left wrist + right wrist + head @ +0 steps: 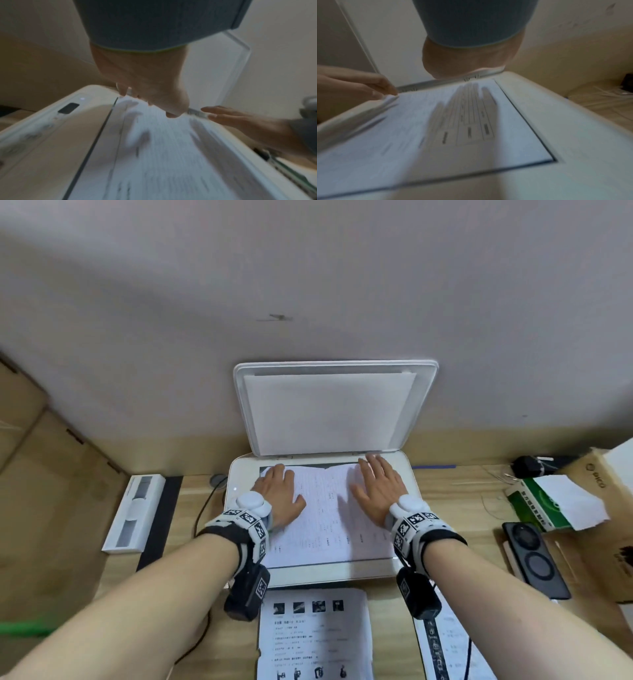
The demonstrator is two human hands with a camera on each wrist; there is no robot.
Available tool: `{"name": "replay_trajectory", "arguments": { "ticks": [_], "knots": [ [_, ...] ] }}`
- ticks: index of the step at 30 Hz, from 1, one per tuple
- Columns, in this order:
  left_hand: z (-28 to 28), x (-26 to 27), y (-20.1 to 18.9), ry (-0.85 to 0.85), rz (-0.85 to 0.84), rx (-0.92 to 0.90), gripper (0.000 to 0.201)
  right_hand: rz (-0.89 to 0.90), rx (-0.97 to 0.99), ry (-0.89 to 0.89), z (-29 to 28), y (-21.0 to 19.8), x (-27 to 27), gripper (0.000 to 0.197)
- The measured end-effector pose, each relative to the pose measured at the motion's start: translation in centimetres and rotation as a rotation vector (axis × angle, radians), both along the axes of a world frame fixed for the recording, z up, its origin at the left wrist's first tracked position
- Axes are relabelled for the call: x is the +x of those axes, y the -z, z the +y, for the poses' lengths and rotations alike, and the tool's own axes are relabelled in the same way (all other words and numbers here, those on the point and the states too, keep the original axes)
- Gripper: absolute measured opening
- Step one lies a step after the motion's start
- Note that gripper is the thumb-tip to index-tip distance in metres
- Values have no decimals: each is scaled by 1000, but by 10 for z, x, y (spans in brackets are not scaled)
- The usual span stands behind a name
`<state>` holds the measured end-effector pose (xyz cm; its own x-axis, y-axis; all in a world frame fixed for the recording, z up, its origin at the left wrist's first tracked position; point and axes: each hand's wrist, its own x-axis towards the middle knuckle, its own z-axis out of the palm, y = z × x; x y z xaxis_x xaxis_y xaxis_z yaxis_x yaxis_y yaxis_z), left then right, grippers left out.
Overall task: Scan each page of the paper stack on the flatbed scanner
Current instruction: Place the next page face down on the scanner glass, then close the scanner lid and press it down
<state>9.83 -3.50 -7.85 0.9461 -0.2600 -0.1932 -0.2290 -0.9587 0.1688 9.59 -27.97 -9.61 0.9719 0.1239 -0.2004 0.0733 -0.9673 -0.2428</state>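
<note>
From the head view, our left hand (279,496) and right hand (376,491) lie flat, fingers straight, on the page (329,518) on the scanner (406,474); more pages (315,635) wait at 6 o'clock. The left wrist view shows the page's far corner bunched up, so we should smooth it flat. The right wrist view shows the page square in the glass.

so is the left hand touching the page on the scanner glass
Touching: the left wrist view shows the left hand with fingertips on the page.
</note>
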Motion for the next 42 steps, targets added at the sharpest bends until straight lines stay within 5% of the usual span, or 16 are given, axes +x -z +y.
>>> {"name": "replay_trajectory", "arguments": {
  "ticks": [3, 8, 12, 18, 21, 25, 30, 35, 42],
  "knots": [
    [-1, 15, -39, 79, -312, -144, 43, -147, 23, -6, -3, -28, 7, 66],
    [-9, 51, -120, 42, -623, -183, 65, -352, -8, -3, -9, -77, 14, 71],
    [-10, 60, -161, -55, -525, -30, 60, -460, -95, -17, -13, -111, 16, 81],
    [-14, 44, -180, 120, -209, 118, 45, -515, -157, -46, -16, -140, 11, 97],
    [-15, 20, -166, 191, 12, 162, 31, -413, -185, -84, -9, -143, -2, 73],
    [-16, -8, -135, 164, 77, 60, 20, -277, -174, -112, -5, -134, -23, 35],
    [-9, -42, -79, 247, 149, 93, 43, -57, -124, -195, -4, -89, -61, 41],
    [1, -67, -23, 355, 157, 193, 93, 13, -106, -209, -3, -46, -94, 84],
    [30, -95, 12, 264, 187, 19, 64, 101, 10, -195, 28, -6, -105, 65]
  ]
}}
